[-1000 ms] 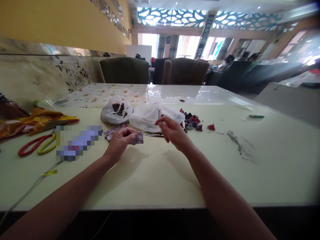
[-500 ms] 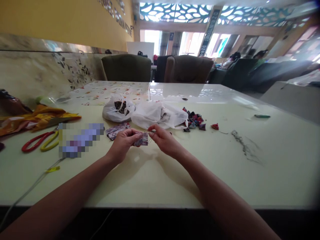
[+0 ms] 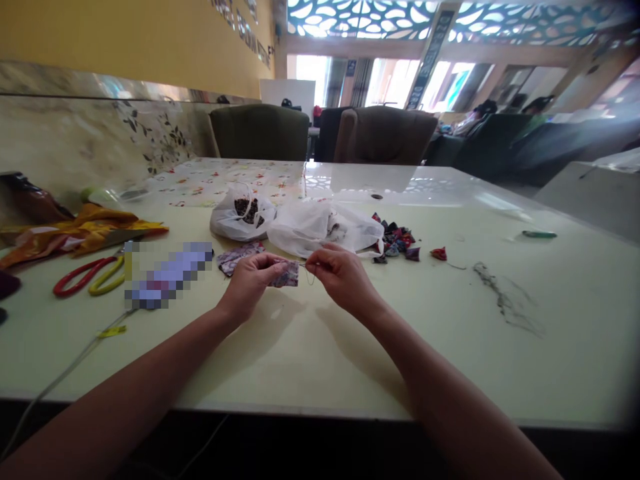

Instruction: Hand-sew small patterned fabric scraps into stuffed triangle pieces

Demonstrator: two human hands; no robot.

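Observation:
Between the thumb and fingers of my left hand (image 3: 250, 283) is a small patterned fabric piece (image 3: 287, 274), held just above the table. Close to its right edge, my right hand (image 3: 340, 270) is pinched on a thin thread (image 3: 311, 277), which hangs in a loop below the fingertips. Whether a needle is in that pinch is too small to tell. Behind my left hand lies more patterned fabric (image 3: 235, 259) of a similar print. Right of the white bags, a heap of small stuffed cloth pieces (image 3: 397, 239) sits with one red piece (image 3: 439, 253) apart from it.
Beyond my hands stand a white plastic bag with dark filling (image 3: 243, 217) and another white bag (image 3: 320, 230). At left are scissors (image 3: 83, 277), orange cloth (image 3: 90, 230) and a blurred-out object with a cable (image 3: 173, 273). Tangled threads (image 3: 495, 290) and a green object (image 3: 539, 234) lie right.
My right hand has drawn slightly away to the right from the fabric, and the thread loop shows more plainly. My left hand keeps its hold. The whole view has shifted a little.

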